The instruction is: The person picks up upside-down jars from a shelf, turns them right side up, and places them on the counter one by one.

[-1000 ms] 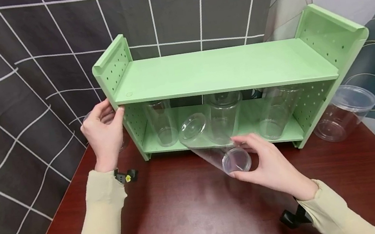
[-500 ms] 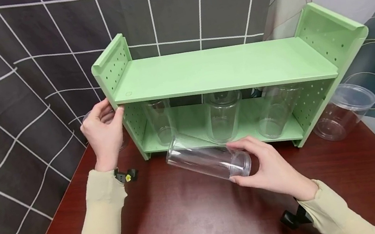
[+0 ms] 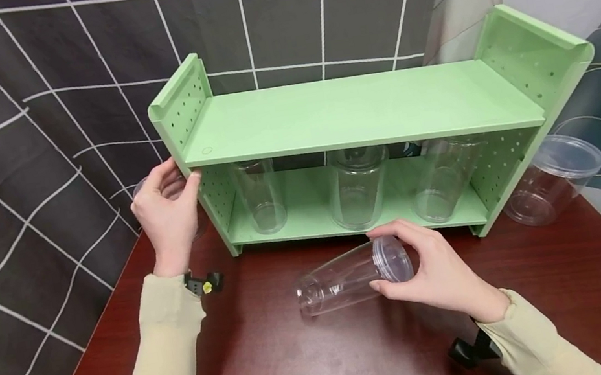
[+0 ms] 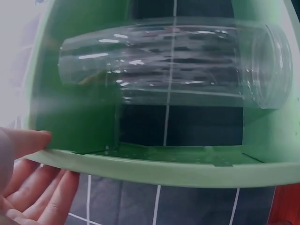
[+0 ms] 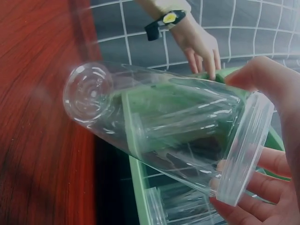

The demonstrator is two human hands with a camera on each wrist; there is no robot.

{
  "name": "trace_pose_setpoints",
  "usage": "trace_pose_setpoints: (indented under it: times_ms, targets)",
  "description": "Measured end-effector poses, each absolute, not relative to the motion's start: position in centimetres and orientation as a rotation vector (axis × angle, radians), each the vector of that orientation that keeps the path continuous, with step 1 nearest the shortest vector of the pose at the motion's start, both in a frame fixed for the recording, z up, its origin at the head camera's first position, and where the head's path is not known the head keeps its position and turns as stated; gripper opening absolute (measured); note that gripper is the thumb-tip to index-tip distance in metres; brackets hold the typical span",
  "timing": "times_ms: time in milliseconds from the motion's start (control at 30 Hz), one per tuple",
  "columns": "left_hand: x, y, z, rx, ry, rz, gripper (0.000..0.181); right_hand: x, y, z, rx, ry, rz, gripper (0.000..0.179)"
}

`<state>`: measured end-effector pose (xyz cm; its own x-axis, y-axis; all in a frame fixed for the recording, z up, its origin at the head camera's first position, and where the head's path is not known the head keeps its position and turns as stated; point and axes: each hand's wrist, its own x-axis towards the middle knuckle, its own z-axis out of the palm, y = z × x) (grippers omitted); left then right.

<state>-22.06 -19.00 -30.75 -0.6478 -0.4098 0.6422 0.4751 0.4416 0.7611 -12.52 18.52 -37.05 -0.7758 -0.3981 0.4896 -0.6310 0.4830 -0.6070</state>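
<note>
My right hand (image 3: pixel 437 270) grips a clear plastic jar (image 3: pixel 342 282) by its lidded end, thumb on one side and fingers on the other. The jar lies almost level in front of the shelf, its base pointing left and slightly down over the table. In the right wrist view, the fingers wrap the ridged clear lid (image 5: pixel 246 150). My left hand (image 3: pixel 166 215) pinches the front edge of the green shelf unit's left side panel (image 3: pixel 178 141), just below the upper board. Close by it in the left wrist view is another clear jar (image 4: pixel 183 65) inside the shelf.
Three clear jars stand along the lower green board (image 3: pixel 301 194), one of them in the middle (image 3: pixel 361 197). A wider lidded tub (image 3: pixel 538 196) stands right of the unit. Dark tiled-pattern cloth (image 3: pixel 287 26) hangs behind the reddish-brown table (image 3: pixel 294 372).
The held jar's base has swung down and away from the shelf, from pointing up-left to pointing left over the table. The left hand stays on the side panel.
</note>
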Motion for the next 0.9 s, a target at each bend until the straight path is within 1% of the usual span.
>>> trace_pose_setpoints:
  times_ms: [100, 200, 333, 467, 600, 900]
  targets:
    - [-21.3, -18.7, -30.5, -0.061, -1.834, -1.35, 0.041, -12.5, 18.5, -37.0, 0.872, -2.441, 1.183, 0.067]
    - [-19.5, -17.8, -29.4, -0.074, -1.754, -1.369, 0.046, -12.5, 18.4, -36.9, 0.874, -2.434, 1.184, 0.067]
    - [-16.8, -16.1, -27.4, -0.161, -1.631, -1.392, 0.045, -12.5, 18.4, -37.0, 0.875, -2.423, 1.187, 0.066]
    - [-14.9, -14.5, -26.8, -0.308, -1.631, -1.391, 0.044, -12.5, 18.3, -37.0, 0.884, -2.404, 1.19, 0.067]
    - [-14.2, -13.5, -27.9, -0.422, -1.706, -1.383, 0.048, -12.6, 18.1, -36.9, 0.898, -2.385, 1.196, 0.067]
    - [-14.5, -11.9, -33.0, -0.638, -1.965, -1.324, 0.061, -12.3, 17.9, -36.4, 0.901, -2.347, 1.218, 0.068]
